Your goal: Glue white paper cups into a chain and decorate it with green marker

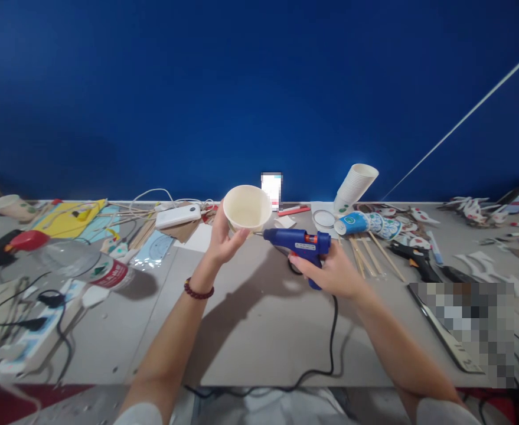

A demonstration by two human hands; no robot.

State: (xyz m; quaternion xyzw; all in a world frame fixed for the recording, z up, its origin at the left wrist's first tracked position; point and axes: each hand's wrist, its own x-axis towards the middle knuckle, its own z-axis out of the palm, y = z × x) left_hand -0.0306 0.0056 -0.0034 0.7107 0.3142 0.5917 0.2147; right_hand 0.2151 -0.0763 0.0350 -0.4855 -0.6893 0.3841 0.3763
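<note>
My left hand (227, 237) is wrapped round a pale paper cup (247, 208), held above the table with its open mouth tilted toward me. In my right hand (327, 267) is a blue hot glue gun (295, 241), gripped by its handle and pointing left. Its nozzle is close to the lower right side of the cup; whether they touch I cannot tell. A black cord hangs from the glue gun's handle down to the table's front edge. The cup's far side and base are hidden.
A stack of paper cups (355, 188) leans at the back, near blue-patterned cups (352, 223) and wooden sticks (365, 257). At right lie a black glue gun (412, 260) and a ruler (445, 330). Leftward are a plastic bottle (108, 273), a power strip (49, 336) and a white box (178, 216).
</note>
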